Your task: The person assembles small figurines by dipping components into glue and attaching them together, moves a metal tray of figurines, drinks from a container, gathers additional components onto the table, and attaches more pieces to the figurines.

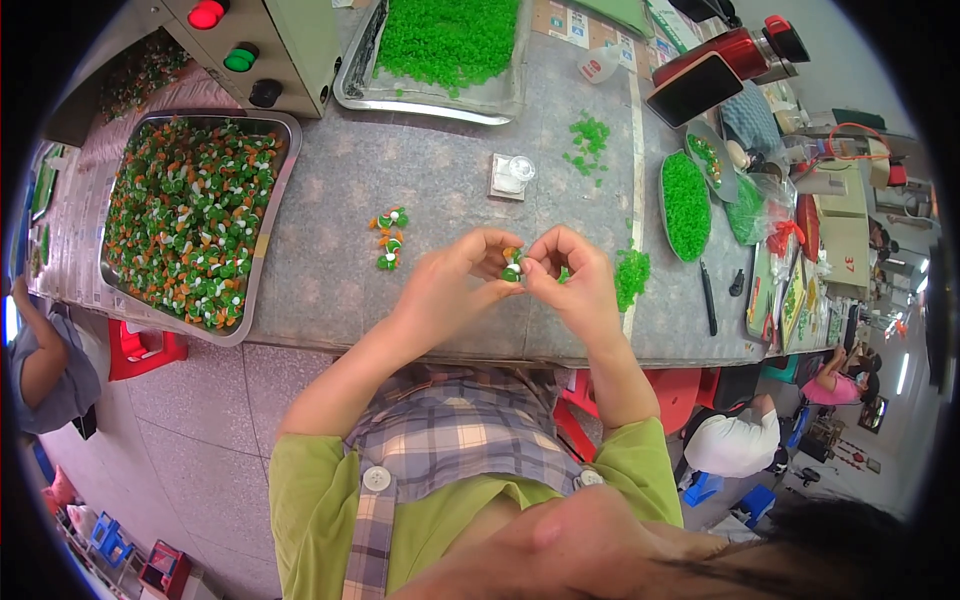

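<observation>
Both hands meet just above the near part of the table. My left hand (452,285) pinches a small green, white and orange plastic figure (512,268) between thumb and fingers. From the other side, the thumb and fingertips of my right hand (580,282) close on the same figure, partly covering it. A few bright green pieces show under the right hand. To the left of my hands, a few similar small figures (390,240) lie on the grey tabletop. Beyond the hands, a small clear round dish (521,168) rests on a pale square block (506,192).
At left stands a metal tray (270,205) heaped with figures; another tray (430,107) at the back holds green pieces. Loose green pieces (631,277), an oval dish (664,215) of them and a black pen-like tool (709,300) are at right. A machine (262,45) stands back left.
</observation>
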